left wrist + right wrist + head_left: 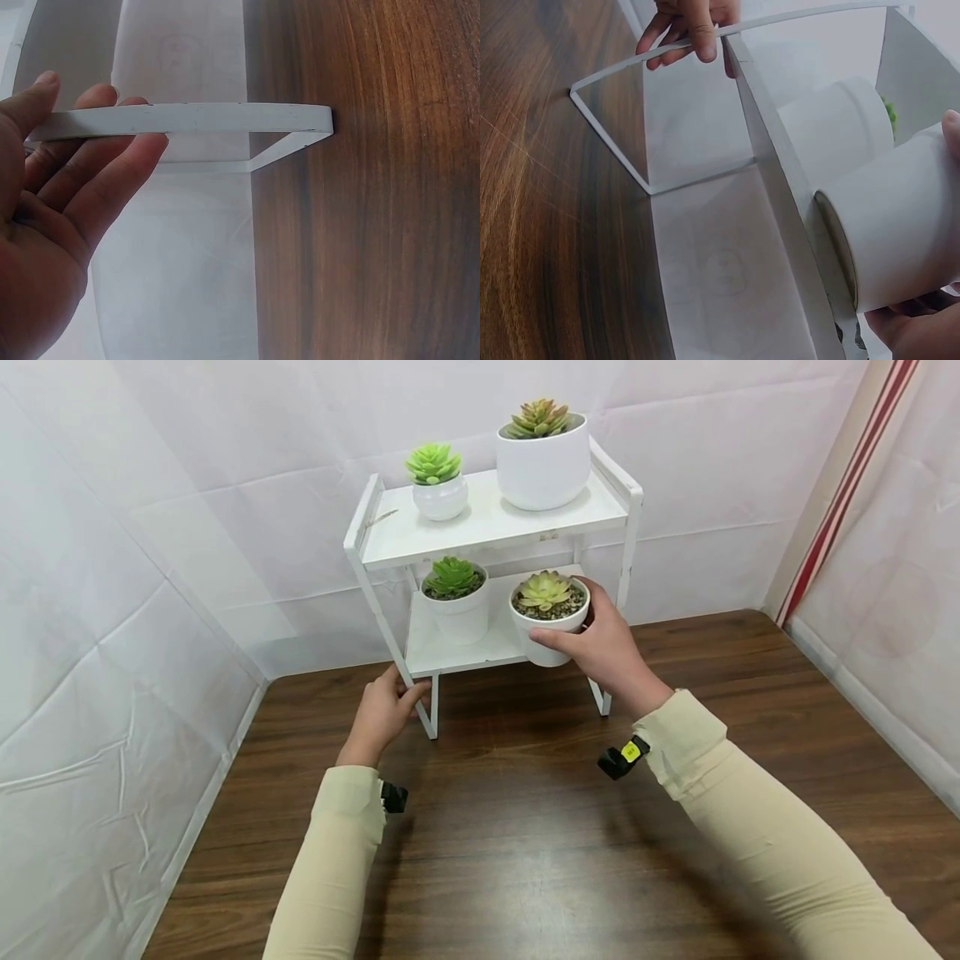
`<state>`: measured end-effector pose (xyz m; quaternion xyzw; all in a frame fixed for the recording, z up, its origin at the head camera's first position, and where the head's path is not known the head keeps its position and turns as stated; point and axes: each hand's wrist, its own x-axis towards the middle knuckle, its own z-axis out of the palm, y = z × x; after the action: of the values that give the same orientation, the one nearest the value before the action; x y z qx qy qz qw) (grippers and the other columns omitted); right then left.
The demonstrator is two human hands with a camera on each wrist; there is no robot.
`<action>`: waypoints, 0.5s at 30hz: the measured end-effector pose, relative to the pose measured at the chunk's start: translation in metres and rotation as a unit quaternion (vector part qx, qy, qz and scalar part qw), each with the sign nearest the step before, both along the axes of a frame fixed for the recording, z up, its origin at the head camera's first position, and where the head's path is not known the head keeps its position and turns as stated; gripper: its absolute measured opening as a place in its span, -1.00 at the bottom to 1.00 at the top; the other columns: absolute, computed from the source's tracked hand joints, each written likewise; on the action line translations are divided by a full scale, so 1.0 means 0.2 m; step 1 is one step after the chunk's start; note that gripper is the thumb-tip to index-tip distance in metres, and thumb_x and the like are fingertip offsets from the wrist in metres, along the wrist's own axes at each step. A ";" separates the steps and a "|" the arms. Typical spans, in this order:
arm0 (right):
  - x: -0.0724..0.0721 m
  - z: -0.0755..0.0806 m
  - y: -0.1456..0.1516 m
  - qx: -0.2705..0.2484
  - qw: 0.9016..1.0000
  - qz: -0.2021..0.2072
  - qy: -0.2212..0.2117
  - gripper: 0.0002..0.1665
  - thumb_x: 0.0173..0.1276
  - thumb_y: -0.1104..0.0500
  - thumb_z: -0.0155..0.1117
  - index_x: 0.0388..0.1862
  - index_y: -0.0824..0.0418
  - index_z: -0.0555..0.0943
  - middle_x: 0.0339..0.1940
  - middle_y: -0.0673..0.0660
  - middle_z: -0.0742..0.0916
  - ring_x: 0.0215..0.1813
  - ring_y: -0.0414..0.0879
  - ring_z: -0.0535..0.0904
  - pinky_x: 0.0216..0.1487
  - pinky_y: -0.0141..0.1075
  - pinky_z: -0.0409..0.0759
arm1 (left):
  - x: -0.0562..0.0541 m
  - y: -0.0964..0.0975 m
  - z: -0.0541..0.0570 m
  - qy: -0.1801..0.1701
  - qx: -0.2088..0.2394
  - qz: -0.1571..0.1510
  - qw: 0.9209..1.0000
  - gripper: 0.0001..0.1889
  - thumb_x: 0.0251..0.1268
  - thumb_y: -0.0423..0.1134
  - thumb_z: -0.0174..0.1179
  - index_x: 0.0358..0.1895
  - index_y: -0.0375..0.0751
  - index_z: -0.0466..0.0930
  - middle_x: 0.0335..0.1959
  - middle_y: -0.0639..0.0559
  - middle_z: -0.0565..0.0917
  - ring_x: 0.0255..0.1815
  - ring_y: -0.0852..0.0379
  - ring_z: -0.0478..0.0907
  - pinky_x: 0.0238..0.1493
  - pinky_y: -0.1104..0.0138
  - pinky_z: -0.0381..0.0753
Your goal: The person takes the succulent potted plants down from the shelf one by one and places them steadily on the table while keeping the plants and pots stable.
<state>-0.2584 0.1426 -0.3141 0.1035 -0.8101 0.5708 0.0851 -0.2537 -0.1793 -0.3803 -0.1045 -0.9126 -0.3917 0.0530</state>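
Potted succulent [547,610]: at the lower shelf's [498,643] front edge, seemingly being set down or lifted off; next, keep it level, clear of the green succulent [455,597] at its 9 o'clock | pale rosette [545,590], white pot [550,653] | fingers of your right hand [611,647] grasp it; your left hand [381,714] grips the rack leg [225,118], 8 o'clock

In the head view's upper centre, a large white pot [543,472] is holding a reddish-green succulent [542,420]; left of it, a small round pot [441,500] is bearing a lime-green rosette [433,464]. Nearer the middle, a tapered pot [461,617] is carrying a darker green plant [453,577]. A brown table [510,843] is filling the lower frame, pale sheeting [225,435] is hanging behind, and a red stripe [847,489] is slanting down the upper right.
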 end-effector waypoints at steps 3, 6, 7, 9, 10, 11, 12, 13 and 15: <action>0.01 0.00 0.01 0.000 1.000 -0.001 -0.003 0.21 0.01 -0.17 0.56 0.53 0.01 0.08 0.38 0.12 0.42 0.34 -0.05 0.37 0.32 -0.07 0.40 | 0.00 0.00 0.00 -0.001 0.001 0.000 1.000 -0.73 0.43 -0.04 0.12 0.04 -0.08 0.47 -0.28 -0.16 0.76 -0.33 -0.02 0.72 -0.29 0.19 0.71; 0.02 0.00 0.02 0.001 1.000 -0.003 -0.004 0.20 0.02 -0.16 0.55 0.53 0.02 0.08 0.38 0.12 0.42 0.33 -0.05 0.37 0.31 -0.06 0.41 | 0.00 0.00 0.00 -0.002 0.000 0.001 1.000 -0.72 0.43 -0.03 0.12 0.05 -0.08 0.46 -0.27 -0.18 0.76 -0.33 -0.05 0.72 -0.30 0.18 0.70; 0.02 0.00 0.02 0.001 1.000 -0.003 -0.003 0.19 0.02 -0.16 0.55 0.53 0.02 0.09 0.38 0.12 0.43 0.33 -0.05 0.38 0.31 -0.06 0.41 | 0.00 0.00 -0.01 -0.001 -0.001 0.001 1.000 -0.72 0.43 -0.03 0.12 0.05 -0.08 0.46 -0.27 -0.18 0.76 -0.34 -0.07 0.71 -0.30 0.17 0.69; 0.03 0.00 0.02 -0.001 1.000 -0.002 -0.001 0.18 0.03 -0.14 0.55 0.52 0.03 0.10 0.38 0.11 0.43 0.33 -0.06 0.37 0.31 -0.07 0.42 | 0.00 0.00 -0.01 0.000 -0.003 0.001 1.000 -0.72 0.43 -0.03 0.11 0.05 -0.08 0.46 -0.27 -0.19 0.76 -0.34 -0.11 0.71 -0.31 0.17 0.68; 0.03 0.00 0.02 -0.003 1.000 -0.001 0.001 0.17 0.03 -0.13 0.56 0.52 0.03 0.11 0.37 0.10 0.43 0.33 -0.07 0.38 0.31 -0.07 0.42 | -0.01 0.00 -0.01 0.000 -0.002 0.002 1.000 -0.72 0.44 -0.04 0.11 0.06 -0.08 0.46 -0.27 -0.20 0.76 -0.34 -0.13 0.71 -0.31 0.16 0.67; 0.04 0.00 0.02 -0.005 1.000 0.000 0.003 0.16 0.03 -0.12 0.56 0.51 0.02 0.12 0.37 0.10 0.43 0.33 -0.07 0.38 0.31 -0.08 0.42 | -0.01 0.00 -0.01 0.000 -0.002 0.002 1.000 -0.72 0.44 -0.04 0.11 0.06 -0.08 0.46 -0.28 -0.20 0.76 -0.33 -0.15 0.71 -0.31 0.16 0.67; 0.04 -0.01 0.03 -0.009 1.000 0.002 0.006 0.15 0.03 -0.10 0.56 0.50 0.03 0.13 0.37 0.09 0.43 0.33 -0.08 0.38 0.30 -0.09 0.43 | -0.01 0.00 -0.01 0.000 -0.001 0.002 1.000 -0.72 0.44 -0.05 0.11 0.06 -0.09 0.46 -0.28 -0.20 0.76 -0.33 -0.16 0.71 -0.32 0.15 0.67; 0.05 -0.01 0.03 -0.011 1.000 0.003 0.008 0.14 0.03 -0.09 0.57 0.50 0.03 0.13 0.37 0.09 0.43 0.32 -0.09 0.39 0.30 -0.10 0.43 | -0.01 0.00 -0.01 0.000 -0.001 0.002 1.000 -0.72 0.44 -0.05 0.11 0.06 -0.09 0.45 -0.28 -0.20 0.76 -0.33 -0.17 0.70 -0.32 0.15 0.67; 0.06 -0.01 0.03 -0.014 1.000 0.004 0.011 0.12 0.03 -0.06 0.58 0.49 0.04 0.15 0.35 0.08 0.44 0.31 -0.09 0.40 0.29 -0.12 0.44 | 0.00 0.00 -0.01 -0.002 0.000 0.001 1.000 -0.72 0.44 -0.05 0.11 0.07 -0.09 0.45 -0.28 -0.21 0.76 -0.32 -0.19 0.70 -0.32 0.15 0.67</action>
<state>-0.2470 0.1492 -0.3161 0.1117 -0.8005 0.5814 0.0928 -0.2547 -0.1794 -0.3814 -0.1023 -0.9127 -0.3923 0.0518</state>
